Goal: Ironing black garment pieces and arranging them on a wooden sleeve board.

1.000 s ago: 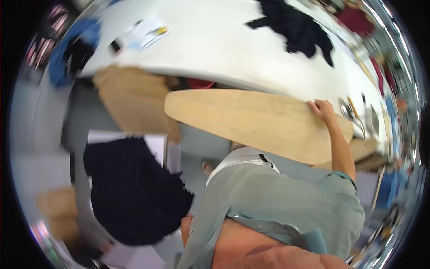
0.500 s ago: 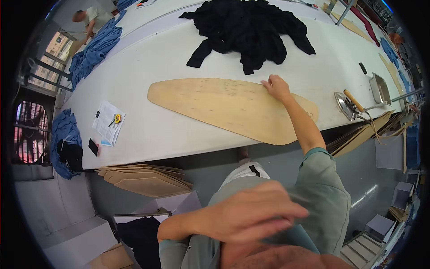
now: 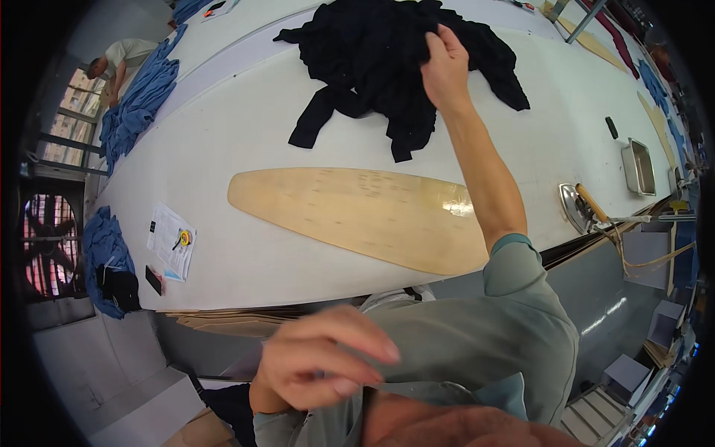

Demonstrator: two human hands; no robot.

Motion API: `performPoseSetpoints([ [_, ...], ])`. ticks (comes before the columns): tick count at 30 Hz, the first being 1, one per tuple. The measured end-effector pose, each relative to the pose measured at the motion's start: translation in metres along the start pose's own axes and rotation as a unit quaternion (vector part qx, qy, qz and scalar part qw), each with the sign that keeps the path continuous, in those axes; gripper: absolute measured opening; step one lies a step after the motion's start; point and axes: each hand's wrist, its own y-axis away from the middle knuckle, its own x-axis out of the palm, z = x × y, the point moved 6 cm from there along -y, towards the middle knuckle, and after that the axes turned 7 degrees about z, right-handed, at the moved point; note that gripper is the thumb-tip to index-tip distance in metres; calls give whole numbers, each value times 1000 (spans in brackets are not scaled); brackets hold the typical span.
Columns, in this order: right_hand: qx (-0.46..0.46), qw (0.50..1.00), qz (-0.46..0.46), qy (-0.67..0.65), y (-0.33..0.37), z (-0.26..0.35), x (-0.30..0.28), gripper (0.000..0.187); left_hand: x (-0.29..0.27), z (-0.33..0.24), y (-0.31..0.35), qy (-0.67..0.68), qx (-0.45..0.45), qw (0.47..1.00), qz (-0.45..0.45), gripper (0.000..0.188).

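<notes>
My right hand (image 3: 445, 71) reaches across the white table and pinches cloth at the near right side of a heap of black garments (image 3: 365, 59). Several sleeves or legs trail from the heap toward me. Below my right forearm lies a flat, tapered tan board (image 3: 350, 212) with small dark marks, narrow at its left and wide at its right. My left hand (image 3: 324, 361) is raised close to my chest, slightly blurred. Its fingers are loosely bent and apart, with nothing seen in them.
An iron (image 3: 577, 207) and a metal tray (image 3: 638, 167) are at the right. Papers (image 3: 171, 242) with a yellow tape measure (image 3: 184, 238) and a phone (image 3: 153, 279) lie at the left. Blue garments (image 3: 141, 104) heap at the far left by another person (image 3: 123, 63). Tan boards (image 3: 231, 322) are stacked below the table edge.
My right hand has left the tan board and moved forward onto the black garments, gripping them. The heap's near parts have shifted. My left hand has moved left, its fingers more spread.
</notes>
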Motion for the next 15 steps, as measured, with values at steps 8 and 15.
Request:
performPoseSetpoints([
  [8,-59,831,552,-18,273,59,248,20,-177,140,93,245,-212,912,-251,54],
  [15,197,658,721,95,364,-18,202,21,-200,186,252,640,-58,752,-148,54],
])
